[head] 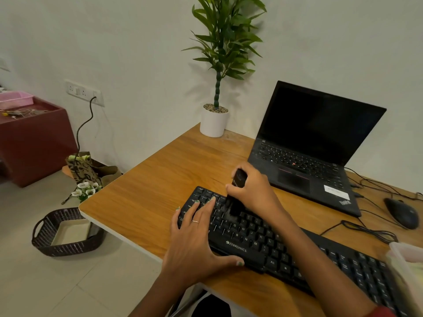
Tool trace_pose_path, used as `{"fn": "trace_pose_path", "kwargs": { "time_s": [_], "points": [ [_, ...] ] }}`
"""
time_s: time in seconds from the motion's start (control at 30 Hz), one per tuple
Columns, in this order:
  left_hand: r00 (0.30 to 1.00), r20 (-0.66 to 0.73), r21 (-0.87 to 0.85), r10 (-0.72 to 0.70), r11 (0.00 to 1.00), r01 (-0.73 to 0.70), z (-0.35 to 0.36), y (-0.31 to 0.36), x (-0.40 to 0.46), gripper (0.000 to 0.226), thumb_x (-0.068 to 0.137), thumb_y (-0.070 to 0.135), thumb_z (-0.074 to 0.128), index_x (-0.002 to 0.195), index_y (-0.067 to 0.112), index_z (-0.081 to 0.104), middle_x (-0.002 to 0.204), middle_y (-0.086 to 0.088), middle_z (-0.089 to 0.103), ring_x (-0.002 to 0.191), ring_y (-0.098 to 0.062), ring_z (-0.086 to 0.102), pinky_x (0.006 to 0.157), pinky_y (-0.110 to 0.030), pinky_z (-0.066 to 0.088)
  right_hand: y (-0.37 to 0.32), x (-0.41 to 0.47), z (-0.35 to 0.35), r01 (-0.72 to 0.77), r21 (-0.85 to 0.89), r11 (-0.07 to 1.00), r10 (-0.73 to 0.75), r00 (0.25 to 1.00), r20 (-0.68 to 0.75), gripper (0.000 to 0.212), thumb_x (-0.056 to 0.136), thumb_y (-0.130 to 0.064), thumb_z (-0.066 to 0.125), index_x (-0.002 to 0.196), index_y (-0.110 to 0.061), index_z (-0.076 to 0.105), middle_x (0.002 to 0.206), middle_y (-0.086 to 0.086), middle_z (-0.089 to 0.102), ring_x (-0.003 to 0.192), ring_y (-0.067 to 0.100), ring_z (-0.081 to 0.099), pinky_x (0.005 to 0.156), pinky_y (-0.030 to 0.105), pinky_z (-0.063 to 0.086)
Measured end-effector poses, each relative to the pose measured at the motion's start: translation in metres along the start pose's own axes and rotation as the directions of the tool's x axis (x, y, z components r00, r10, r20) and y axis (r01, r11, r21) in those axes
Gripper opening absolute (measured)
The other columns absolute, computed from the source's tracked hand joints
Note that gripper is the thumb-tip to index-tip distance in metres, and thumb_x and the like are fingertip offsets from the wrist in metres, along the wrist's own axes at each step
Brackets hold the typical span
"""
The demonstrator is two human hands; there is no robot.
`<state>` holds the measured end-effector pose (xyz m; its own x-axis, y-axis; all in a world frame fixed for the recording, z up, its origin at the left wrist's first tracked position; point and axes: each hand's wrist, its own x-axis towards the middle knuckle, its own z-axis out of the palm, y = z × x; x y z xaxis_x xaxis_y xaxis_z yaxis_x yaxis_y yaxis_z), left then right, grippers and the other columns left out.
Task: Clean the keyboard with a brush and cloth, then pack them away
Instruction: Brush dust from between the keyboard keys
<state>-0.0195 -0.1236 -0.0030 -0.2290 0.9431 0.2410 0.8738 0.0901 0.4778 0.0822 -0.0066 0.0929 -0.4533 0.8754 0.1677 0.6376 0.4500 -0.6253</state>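
A black keyboard lies slanted across the wooden desk. My left hand rests flat on the keyboard's left end, fingers straight over the keys and thumb along its front edge. My right hand grips a black brush held upright, its bristles down on the upper left keys. No cloth shows clearly.
An open black laptop stands behind the keyboard, with a mouse and cables to its right. A potted plant sits at the desk's back corner. A pale container is at the right edge. A dark woven basket sits on the floor.
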Motion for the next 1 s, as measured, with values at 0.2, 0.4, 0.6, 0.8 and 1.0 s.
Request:
{"fn": "trace_pose_path", "kwargs": {
  "time_s": [0.2,0.4,0.6,0.8,1.0],
  "points": [
    [0.999,-0.043,0.014,0.01,1.0,-0.009,0.002,-0.001,0.0,0.132,0.045,0.104,0.037,0.151,0.034,0.002,0.156,0.018,0.017,0.145,-0.007,0.0,0.114,-0.048,-0.016,-0.004,-0.013,0.004,0.068,0.041,0.997,-0.07,0.996,0.049,0.019,0.081,-0.02,0.067,0.091,-0.02,0.051,0.079,-0.002,0.055,0.071,0.017,0.058,0.06,0.034,0.051],
    [0.994,-0.081,0.027,-0.068,0.997,0.071,0.004,-0.003,0.002,0.133,0.039,0.107,0.027,0.15,0.038,0.001,0.156,0.018,-0.004,0.147,-0.015,-0.003,0.116,-0.056,-0.003,-0.002,-0.016,0.001,-0.002,0.036,0.999,0.003,1.0,-0.029,0.02,0.083,-0.024,0.066,0.094,-0.022,0.05,0.083,0.002,0.058,0.071,0.022,0.061,0.061,0.039,0.053],
    [0.996,-0.039,-0.09,-0.08,0.993,0.076,0.005,-0.007,0.001,0.134,0.038,0.103,0.039,0.148,0.041,-0.007,0.156,0.016,-0.011,0.146,-0.015,-0.007,0.118,-0.046,0.011,-0.007,-0.018,0.005,0.089,-0.077,0.993,-0.088,0.996,0.014,0.019,0.082,-0.026,0.064,0.093,-0.023,0.049,0.078,-0.001,0.057,0.069,0.019,0.058,0.059,0.035,0.05],
    [0.996,-0.056,-0.12,-0.064,0.991,0.057,0.005,-0.009,0.001,0.131,0.04,0.099,0.047,0.145,0.046,-0.012,0.147,0.028,-0.019,0.144,-0.011,-0.009,0.118,-0.042,0.013,-0.012,-0.027,0.013,0.107,0.028,0.994,-0.109,0.992,0.061,0.019,0.081,-0.026,0.067,0.092,-0.024,0.05,0.075,-0.002,0.057,0.066,0.017,0.059,0.055,0.032,0.049],
    [0.994,-0.1,-0.211,-0.044,0.977,0.022,0.006,-0.012,0.001,0.126,0.04,0.094,0.055,0.14,0.054,-0.01,0.152,0.025,-0.009,0.145,-0.013,0.002,0.114,-0.044,0.029,-0.006,-0.023,0.013,0.085,-0.098,0.992,-0.096,0.988,-0.117,0.02,0.085,-0.027,0.063,0.095,-0.023,0.046,0.075,-0.001,0.055,0.065,0.019,0.057,0.053,0.031,0.046]
  ]
}}
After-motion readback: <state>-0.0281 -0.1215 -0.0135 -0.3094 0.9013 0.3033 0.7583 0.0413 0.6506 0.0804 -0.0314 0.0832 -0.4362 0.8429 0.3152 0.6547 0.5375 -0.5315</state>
